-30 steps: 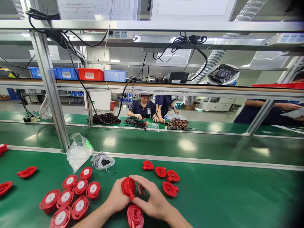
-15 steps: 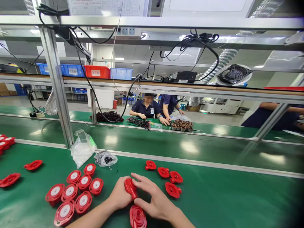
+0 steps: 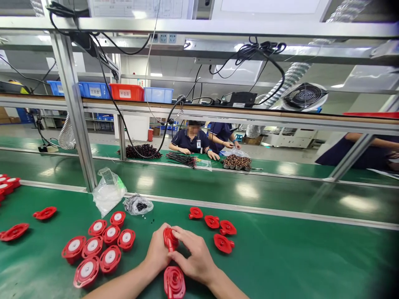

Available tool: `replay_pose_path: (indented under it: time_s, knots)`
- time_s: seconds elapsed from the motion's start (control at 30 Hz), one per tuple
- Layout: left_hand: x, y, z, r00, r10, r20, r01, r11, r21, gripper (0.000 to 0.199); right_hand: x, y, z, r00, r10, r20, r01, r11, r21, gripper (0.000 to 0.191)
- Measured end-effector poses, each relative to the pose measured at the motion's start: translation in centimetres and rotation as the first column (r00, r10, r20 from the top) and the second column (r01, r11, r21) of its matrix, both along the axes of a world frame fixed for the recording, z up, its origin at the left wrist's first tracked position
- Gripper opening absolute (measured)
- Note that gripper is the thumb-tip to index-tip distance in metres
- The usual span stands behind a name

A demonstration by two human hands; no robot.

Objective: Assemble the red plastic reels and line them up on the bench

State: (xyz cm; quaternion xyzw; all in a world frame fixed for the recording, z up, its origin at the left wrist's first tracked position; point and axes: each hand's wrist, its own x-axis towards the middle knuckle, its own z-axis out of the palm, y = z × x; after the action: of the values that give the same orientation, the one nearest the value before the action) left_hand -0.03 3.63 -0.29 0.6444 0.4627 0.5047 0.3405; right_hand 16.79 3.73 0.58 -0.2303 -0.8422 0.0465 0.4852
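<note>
1. The left hand (image 3: pixel 156 251) and right hand (image 3: pixel 198 256) hold a red part (image 3: pixel 170 239) between them.
2. A round red piece (image 3: pixel 174 282) lies nearer the wearer on the green surface (image 3: pixel 286 261).
3. Eight white-centred parts (image 3: pixel 110 257) cluster left; four red covers (image 3: pixel 223 243) lie right.

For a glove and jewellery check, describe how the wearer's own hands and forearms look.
The left hand and right hand are bare: no gloves, and no rings show. Both forearms are uncovered as far as the picture shows, with no sleeve, watch or bracelet in sight. Small marks cannot be made out.
</note>
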Motion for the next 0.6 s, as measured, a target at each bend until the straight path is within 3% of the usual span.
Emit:
replay_pose_path:
  time_s: [0.07, 0.17, 0.3, 0.47, 0.53, 0.6]
  knots:
    - [-0.5, 0.3, 0.0, 1.0, 0.003, 0.001, -0.003, 0.998, 0.058, 0.039, 0.4, 0.3, 0.4, 0.998, -0.049, -0.04, 0.052, 0.994, 0.094, 0.051]
    - [-1.3, 1.2, -0.7, 0.993, 0.117, -0.014, -0.116, 0.99, 0.081, 0.069, 0.9, 1.0, 0.5, 0.987, -0.117, -0.109, 0.131, 0.983, 0.131, 0.052]
    - [-2.0, 2.5, -1.8, 0.987, 0.148, -0.066, -0.144, 0.988, 0.062, 0.065, 1.5, 1.4, 0.7, 0.992, -0.114, -0.057, 0.121, 0.985, 0.121, 0.048]
    - [-2.0, 2.3, -0.5, 0.997, 0.028, -0.07, -0.026, 0.999, 0.021, 0.035, 2.8, 1.9, 1.7, 0.986, 0.023, 0.164, -0.007, 0.996, -0.094, 0.063]
    - [-1.6, 1.8, 0.1, 0.997, -0.062, -0.056, 0.06, 0.998, -0.027, 0.04, 3.6, 2.9, 1.7, 0.991, -0.048, 0.124, 0.07, 0.981, -0.182, 0.061]
    - [-0.9, 1.2, 0.3, 0.991, -0.124, -0.056, 0.121, 0.991, -0.054, 0.049, 4.4, 4.3, 1.2, 0.955, -0.278, 0.107, 0.295, 0.932, -0.211, 0.051]
